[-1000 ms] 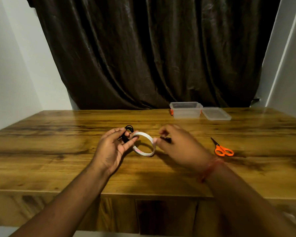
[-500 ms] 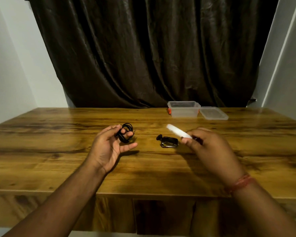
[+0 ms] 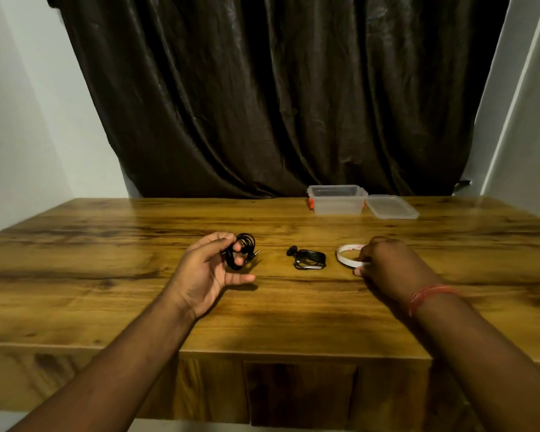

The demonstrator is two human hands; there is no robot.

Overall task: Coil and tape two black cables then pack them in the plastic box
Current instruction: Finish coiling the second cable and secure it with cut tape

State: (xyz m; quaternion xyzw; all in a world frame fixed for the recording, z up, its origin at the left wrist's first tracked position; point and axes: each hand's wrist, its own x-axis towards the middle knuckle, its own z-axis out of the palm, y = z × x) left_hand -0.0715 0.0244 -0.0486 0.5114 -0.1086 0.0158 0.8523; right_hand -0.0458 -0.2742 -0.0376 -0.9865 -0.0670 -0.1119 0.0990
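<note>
Black cable, coiled into a small bundle [image 3: 241, 251], sits in the left hand [image 3: 207, 272], gripped between the thumb and the curled fingers, with its metal plug poking out toward the middle of the surface [image 3: 106, 244]; the hand hovers just above the wood, palm turned inward. A second coiled black cable [image 3: 308, 259] lies on its own on the surface between the two hands, touched by neither, and something shiny shows on it (tape or glare, I cannot tell which). The right hand [image 3: 387, 269] is down on the surface toward the right side, its fingers curled onto the near rim of a white tape roll [image 3: 346, 255] that lies flat there; the rest of the ring shows past the knuckles. A reddish thread band [image 3: 427, 294] circles the right wrist. At the far edge of the surface, right of centre, stands the clear plastic box [image 3: 337, 201] with orange clips, open, and its lid [image 3: 392, 207] lies flat just beside it on the right. Behind the far edge hangs a dark curtain [image 3: 278, 88]
</note>
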